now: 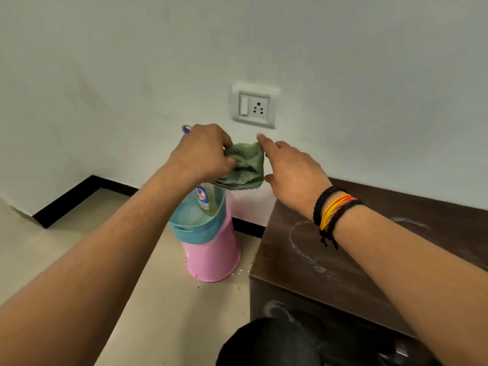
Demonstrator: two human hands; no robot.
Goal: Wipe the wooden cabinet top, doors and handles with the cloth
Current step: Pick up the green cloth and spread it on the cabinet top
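Observation:
A crumpled green cloth (245,166) hangs in the air between both hands, above the basket. My left hand (200,151) grips its left side and also holds a bottle whose blue tip sticks out behind the knuckles. My right hand (290,173) touches the cloth's right edge with spread fingers; its wrist wears black, yellow and orange bands. The dark wooden cabinet top (369,262) lies at lower right under my right forearm, marked with white dusty streaks and a ring. Its doors and handles are hidden from view.
A teal perforated basket (198,228) sits on an upturned pink bucket (214,257) on the beige floor, left of the cabinet. A cleaner bottle (203,198) stands in the basket. A wall socket (254,105) is on the white wall. My dark knee (269,342) is at the bottom.

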